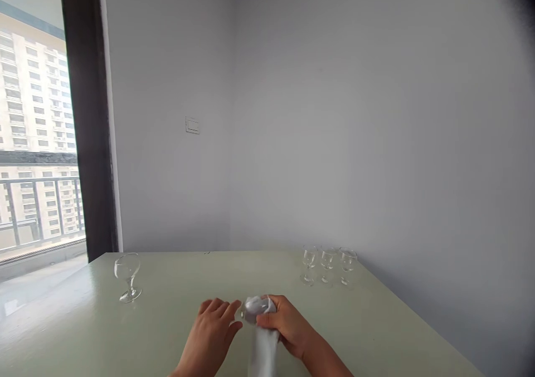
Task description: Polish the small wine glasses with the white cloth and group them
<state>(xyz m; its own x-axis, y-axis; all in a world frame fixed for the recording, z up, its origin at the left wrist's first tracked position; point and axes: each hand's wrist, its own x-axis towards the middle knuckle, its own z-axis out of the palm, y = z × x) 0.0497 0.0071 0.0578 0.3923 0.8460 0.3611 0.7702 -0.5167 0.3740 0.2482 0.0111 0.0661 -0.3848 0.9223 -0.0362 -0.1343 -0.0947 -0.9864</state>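
My right hand (285, 322) is closed around a stemmed glass (249, 314) and a white cloth (264, 350). Part of the cloth is bunched at the glass, and the rest hangs below it, smeared by motion. The glass is tilted, with much of it covered by the cloth and fingers. My left hand (214, 328) is just to its left, thumb and index finger apart beside the glass. I cannot tell whether the index fingertip touches it.
One stemmed glass (129, 277) stands upright at the table's far left. Three more, a left glass (309, 261), a middle glass (327, 261) and a right glass (346, 262), stand near the back right edge. The pale green table (179, 288) meets grey walls; a window is on the left.
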